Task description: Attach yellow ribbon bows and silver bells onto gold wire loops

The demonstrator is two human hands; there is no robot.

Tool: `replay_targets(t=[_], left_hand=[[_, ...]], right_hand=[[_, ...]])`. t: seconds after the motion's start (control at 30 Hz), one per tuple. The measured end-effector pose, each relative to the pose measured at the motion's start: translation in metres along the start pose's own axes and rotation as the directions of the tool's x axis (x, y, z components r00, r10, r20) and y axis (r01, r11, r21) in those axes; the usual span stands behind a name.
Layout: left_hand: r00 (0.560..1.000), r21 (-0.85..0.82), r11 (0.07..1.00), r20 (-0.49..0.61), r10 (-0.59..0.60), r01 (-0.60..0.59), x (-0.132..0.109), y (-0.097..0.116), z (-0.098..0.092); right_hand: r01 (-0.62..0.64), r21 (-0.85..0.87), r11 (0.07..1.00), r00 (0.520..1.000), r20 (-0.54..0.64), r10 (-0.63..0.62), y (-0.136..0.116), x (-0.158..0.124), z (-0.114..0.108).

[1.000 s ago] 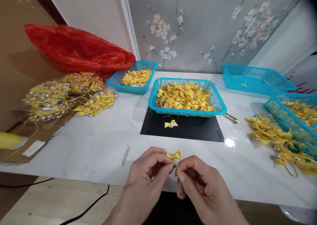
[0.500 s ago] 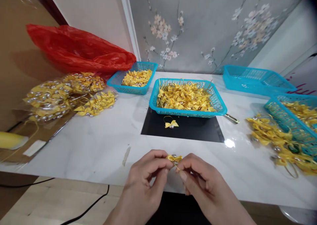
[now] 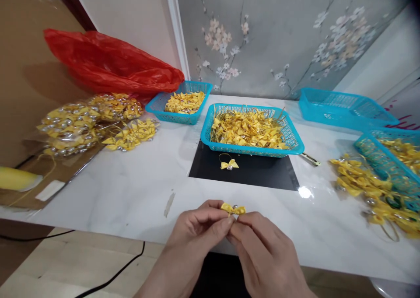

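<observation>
My left hand (image 3: 197,232) and my right hand (image 3: 259,250) meet at the near edge of the white table (image 3: 131,193). Both pinch one small yellow ribbon bow (image 3: 232,209) between their fingertips, the bow standing just above the fingers. Beyond them a single yellow bow with a gold loop (image 3: 229,163) lies on a black mat (image 3: 256,171). Behind the mat stands a blue basket (image 3: 292,140) heaped with yellow bows.
A smaller blue basket of bows (image 3: 157,105) and a red plastic bag (image 3: 108,66) sit at the back left, with clear packets of bows (image 3: 72,125) nearby. On the right are an empty blue basket (image 3: 344,105), another basket with bows (image 3: 383,158) and a loose pile of bows (image 3: 370,188).
My hands have closed in on each other around the bow and it sits lower between the fingertips. The view has shifted slightly.
</observation>
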State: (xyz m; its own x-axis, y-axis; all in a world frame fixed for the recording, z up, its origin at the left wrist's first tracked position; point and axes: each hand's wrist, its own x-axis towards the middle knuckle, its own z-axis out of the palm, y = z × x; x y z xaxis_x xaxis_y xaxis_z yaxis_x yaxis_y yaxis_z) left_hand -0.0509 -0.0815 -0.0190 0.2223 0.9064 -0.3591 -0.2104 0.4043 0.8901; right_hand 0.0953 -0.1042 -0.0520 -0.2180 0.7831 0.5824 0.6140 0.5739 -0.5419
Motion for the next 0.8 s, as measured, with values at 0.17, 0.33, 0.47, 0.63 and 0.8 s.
replay_targets(t=[0.17,0.33,0.47,0.63,0.8], left_hand=[[0.999,0.074,0.997,0.018,0.029,-0.031,-0.002,0.002,0.000],[0.998,0.191,0.980,0.029,0.051,-0.056,-0.004,0.005,-0.001],[0.998,0.253,0.965,0.018,0.062,-0.064,-0.005,0.008,0.000],[0.995,0.295,0.953,-0.052,0.083,-0.064,-0.005,0.009,0.003],[0.987,0.304,0.950,-0.114,0.112,-0.073,-0.005,0.002,0.003]], right_hand=[[0.041,-0.044,0.998,0.999,-0.005,-0.041,0.003,0.004,-0.006],[0.024,-0.059,0.998,0.998,-0.064,-0.028,0.003,0.012,-0.009],[0.039,-0.065,0.997,0.998,-0.050,-0.043,0.004,0.014,-0.011],[0.089,-0.125,0.988,0.996,-0.011,-0.091,0.006,0.017,-0.016],[0.074,-0.116,0.990,0.997,0.024,-0.072,0.005,0.021,-0.017]])
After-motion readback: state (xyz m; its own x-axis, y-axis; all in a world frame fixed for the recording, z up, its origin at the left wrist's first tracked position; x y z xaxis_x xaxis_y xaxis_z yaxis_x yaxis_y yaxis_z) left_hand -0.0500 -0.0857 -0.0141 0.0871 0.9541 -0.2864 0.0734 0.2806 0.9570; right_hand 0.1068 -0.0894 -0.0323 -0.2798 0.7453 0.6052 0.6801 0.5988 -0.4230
